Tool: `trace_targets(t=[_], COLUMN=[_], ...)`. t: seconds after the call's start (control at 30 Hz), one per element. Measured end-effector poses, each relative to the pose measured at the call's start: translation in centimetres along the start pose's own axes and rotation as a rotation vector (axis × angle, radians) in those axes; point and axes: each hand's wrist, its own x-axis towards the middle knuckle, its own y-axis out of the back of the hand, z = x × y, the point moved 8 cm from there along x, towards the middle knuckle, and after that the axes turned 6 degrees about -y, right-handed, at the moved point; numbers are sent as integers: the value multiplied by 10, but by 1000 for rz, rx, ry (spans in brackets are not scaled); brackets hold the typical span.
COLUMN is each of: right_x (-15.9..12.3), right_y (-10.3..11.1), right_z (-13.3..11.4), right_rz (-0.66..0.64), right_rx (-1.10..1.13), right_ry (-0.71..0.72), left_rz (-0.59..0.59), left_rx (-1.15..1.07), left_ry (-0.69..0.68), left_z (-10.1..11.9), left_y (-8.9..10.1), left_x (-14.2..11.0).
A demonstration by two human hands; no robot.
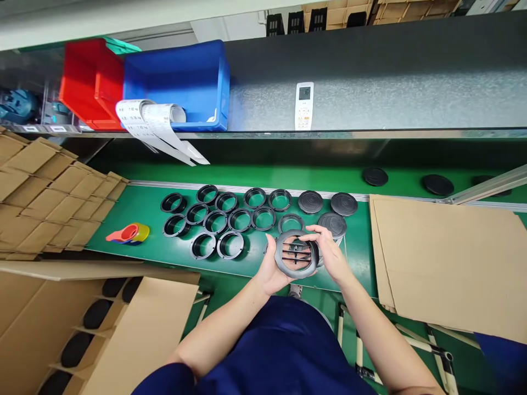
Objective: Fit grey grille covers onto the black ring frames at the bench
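A round black ring with thin crossbars (300,272), like an air vent frame, is held up in front of my body. My left hand (272,271) supports it from the left and beneath, thumb at the rim and fingers visible through the opening. On the other side, my right hand (329,253) grips the upper right of the rim with its fingertips. Just behind the held piece lies a black ring (291,223) on the green table. Several flat black discs (332,225) lie close to my right hand, and several black rings (240,220) stand in rows to the left.
Stacked cardboard dividers (53,192) stand at the left, above an open carton (144,329) holding black discs. Flat cardboard sheets (448,258) cover the right side. Coloured tape rolls (140,233) lie at left. The shelf holds a blue bin (177,77), red bin (93,82) and remote (304,106).
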Motion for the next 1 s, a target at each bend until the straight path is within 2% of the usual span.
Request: trace_targets(t=[0.23,0.33,0.43,0.47,0.53,0.6,0.67,0.77,0.83,0.93,0.97,1.0], right_x=[0,-10,-31,-37,-39,-32,-20,5,31,78,90,100], right_y=[-17,-36,-76,-88,-101,-109,-117,-126,-121,-95,-89,-89], right_z=[17,20,27,33,45,55,59,56,59,84,94,103], right_rz=[6,-6,-211,-282,-351,-392,-468,-558,-461,-77,17,57], right_rx=[19,-191,-464,-511,-548,-555,-546,-515,-533,-711,-789,-864], right_ry=[-52,69,277,303,256,153,76,97,129,24,-16,-36], left_rz=[11,114,254,293,340,331,295,248,220,232,240,241], left_rx=[-50,-94,-85,-64,-13,23,32,73,316,848,984,1078], left_ry=[25,26,31,56,121,162,135,70,40,-59,-93,-112], left_z=[1,5,7,5,-1,-5,-3,10,23,50,57,62], left_y=[13,37,70,80,93,95,91,90,99,122,129,135], left_x=[0,-1,-6,-9,-12,-11,-5,5,8,7,6,4])
